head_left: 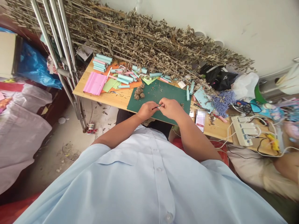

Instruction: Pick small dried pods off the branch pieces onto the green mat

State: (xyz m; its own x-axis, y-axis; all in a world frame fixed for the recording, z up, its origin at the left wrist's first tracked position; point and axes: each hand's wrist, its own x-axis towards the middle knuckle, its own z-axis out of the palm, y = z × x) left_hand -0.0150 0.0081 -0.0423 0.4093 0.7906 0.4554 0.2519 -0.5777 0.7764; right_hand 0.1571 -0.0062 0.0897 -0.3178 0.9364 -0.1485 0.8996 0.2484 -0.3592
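My left hand [148,111] and my right hand [171,108] meet over the front edge of a green cutting mat [163,93]. Both are closed, fingertips pinched close together. Something small and thin, dark with a pale part, shows between them; it is too small to name. Just beyond my left hand, a clump of brown dried balls [139,92] rests on the mat. Rolled light-blue paper tubes [125,77] lie behind it with a few pink ones. A pink paper sheet [95,83] is at the table's left end, beside green paper [109,84].
Dried leafy stalks [144,37] are heaped along the wall behind the table [86,95]. Metal crutches [67,62] stand at the left. On the right are a phone [200,120], blue-purple cord [223,102] and a power strip [243,130] with cables. Another person's arm shows far right.
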